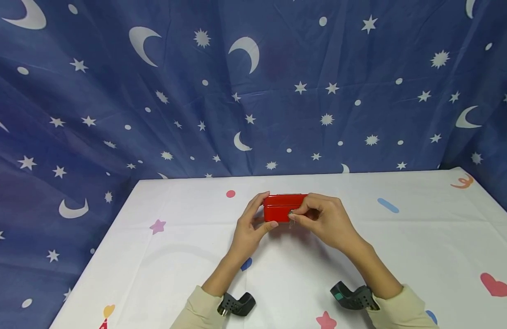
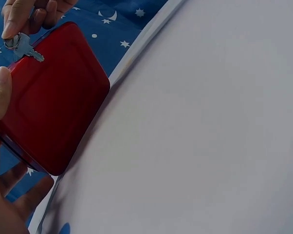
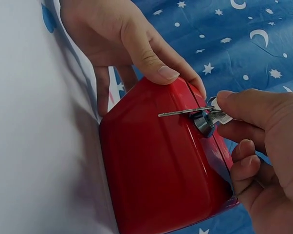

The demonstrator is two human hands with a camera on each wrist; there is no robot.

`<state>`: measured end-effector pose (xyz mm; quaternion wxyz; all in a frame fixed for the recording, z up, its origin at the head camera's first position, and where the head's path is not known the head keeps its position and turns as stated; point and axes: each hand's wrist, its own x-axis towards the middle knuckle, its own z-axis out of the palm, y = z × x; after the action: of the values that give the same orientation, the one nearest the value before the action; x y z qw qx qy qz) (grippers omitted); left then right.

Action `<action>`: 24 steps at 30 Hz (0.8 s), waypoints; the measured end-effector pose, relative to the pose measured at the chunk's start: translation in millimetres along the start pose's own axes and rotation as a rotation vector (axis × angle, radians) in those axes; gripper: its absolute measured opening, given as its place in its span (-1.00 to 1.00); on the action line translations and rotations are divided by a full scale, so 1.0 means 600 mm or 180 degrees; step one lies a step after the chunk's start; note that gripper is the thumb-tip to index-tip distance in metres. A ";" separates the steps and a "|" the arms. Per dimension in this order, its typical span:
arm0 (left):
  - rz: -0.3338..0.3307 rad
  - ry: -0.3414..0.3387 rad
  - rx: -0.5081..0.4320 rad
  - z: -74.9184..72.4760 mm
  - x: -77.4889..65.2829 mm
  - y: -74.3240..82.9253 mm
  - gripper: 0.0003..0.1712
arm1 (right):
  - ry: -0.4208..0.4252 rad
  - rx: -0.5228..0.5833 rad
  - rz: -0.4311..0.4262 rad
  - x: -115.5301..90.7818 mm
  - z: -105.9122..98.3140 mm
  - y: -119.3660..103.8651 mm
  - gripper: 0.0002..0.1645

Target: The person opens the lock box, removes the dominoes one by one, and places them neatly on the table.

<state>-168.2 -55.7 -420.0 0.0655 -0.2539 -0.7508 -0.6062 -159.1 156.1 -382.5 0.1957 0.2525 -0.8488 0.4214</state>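
Note:
A red metal cash box (image 1: 278, 213) is held up near the table's far side, its lock side toward me. My left hand (image 1: 247, 235) grips its left end, thumb on the front and fingers spread behind. At the silver lock (image 3: 203, 125), my right hand (image 1: 330, 224) pinches a small key (image 3: 219, 113) between thumb and forefinger. A second key (image 3: 173, 113) on the same ring dangles across the box front. The lid looks closed in the head view. How deep the pinched key sits in the lock is hidden by the fingers.
The white tablecloth (image 1: 187, 269) has printed shapes, among them a pink star and a red heart. Behind the table hangs a dark blue curtain (image 1: 278, 114) with moons and stars. Both wrists wear black camera straps (image 1: 237, 305).

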 end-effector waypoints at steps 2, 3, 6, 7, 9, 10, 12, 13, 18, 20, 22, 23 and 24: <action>-0.0010 0.0002 0.0007 0.000 0.000 0.000 -0.23 | 0.0005 -0.0010 -0.0012 0.000 0.000 0.000 -0.73; -0.0009 0.0002 0.0010 0.000 0.000 -0.001 -0.23 | 0.0004 -0.0014 -0.0018 0.000 0.000 0.000 -0.73; -0.0018 0.0002 0.0015 0.001 0.000 -0.002 -0.23 | -0.0009 -0.0024 -0.0020 0.000 0.000 -0.001 -0.72; -0.0025 0.0001 0.0016 0.001 -0.001 -0.003 -0.23 | -0.0016 -0.0028 -0.0017 0.000 0.000 -0.002 -0.73; -0.0039 -0.0001 0.0017 0.001 -0.001 -0.004 -0.23 | -0.0043 -0.0042 -0.0007 0.000 -0.001 -0.002 -0.73; -0.0045 -0.0006 0.0014 0.002 -0.001 -0.004 -0.23 | -0.0058 -0.0053 0.0006 0.001 -0.002 -0.002 -0.74; -0.0055 -0.0016 0.0010 0.002 -0.001 -0.004 -0.23 | -0.0094 -0.0084 0.0029 0.000 -0.005 -0.002 -0.75; -0.0052 -0.0021 0.0012 0.001 -0.001 -0.004 -0.23 | -0.0117 -0.0106 0.0037 0.000 -0.007 -0.001 -0.76; -0.0050 -0.0038 0.0011 0.000 -0.001 -0.004 -0.23 | -0.0242 -0.0186 0.0033 0.001 -0.020 0.003 -0.78; -0.0060 -0.0035 0.0013 0.000 -0.001 -0.003 -0.23 | -0.0248 -0.0224 0.0018 0.002 -0.027 0.006 -0.79; -0.0064 -0.0028 0.0016 0.000 -0.001 -0.003 -0.23 | -0.0207 -0.0278 0.0026 0.003 -0.035 0.009 -0.79; -0.0067 -0.0028 0.0014 0.000 -0.001 -0.003 -0.23 | -0.0172 -0.0301 0.0039 0.003 -0.040 0.011 -0.79; -0.0065 -0.0029 0.0010 0.000 -0.001 -0.003 -0.23 | -0.0129 -0.0339 0.0057 0.003 -0.045 0.013 -0.79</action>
<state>-168.7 -56.1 -421.4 0.0563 -0.2488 -0.7547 -0.6045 -162.1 181.6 -371.2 0.1878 0.2426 -0.8760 0.3722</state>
